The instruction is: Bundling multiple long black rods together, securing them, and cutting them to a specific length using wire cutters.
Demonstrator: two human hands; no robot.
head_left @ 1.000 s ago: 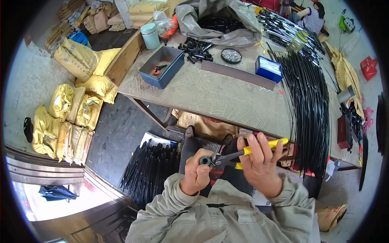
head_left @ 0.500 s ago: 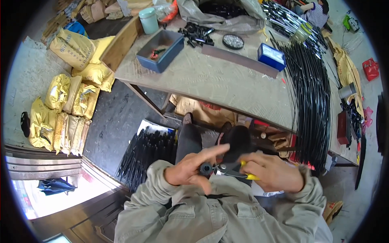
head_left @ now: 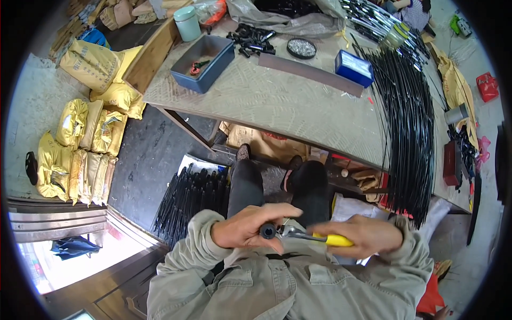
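A dark round tube, seen end-on with a hole in its face, sits between the thumb and fingers of my left hand, just above my lap. My left hand is closed around it. From the right, my right hand grips yellow-handled pliers, slightly blurred by motion. The metal head of the pliers is right beside the tube's end. Whether the jaws touch the tube or bite on something small there, I cannot tell.
Ahead stands a worktable with a blue-grey bin, black parts, a round dish, a blue box and long black rods. Upright black rods stand left of my legs. Yellow sacks are stacked farther left.
The pliers' spread handles have come closer together, and the tool lies straighter toward the tube. My left index finger has lowered toward the tube. The whole view has shifted slightly.
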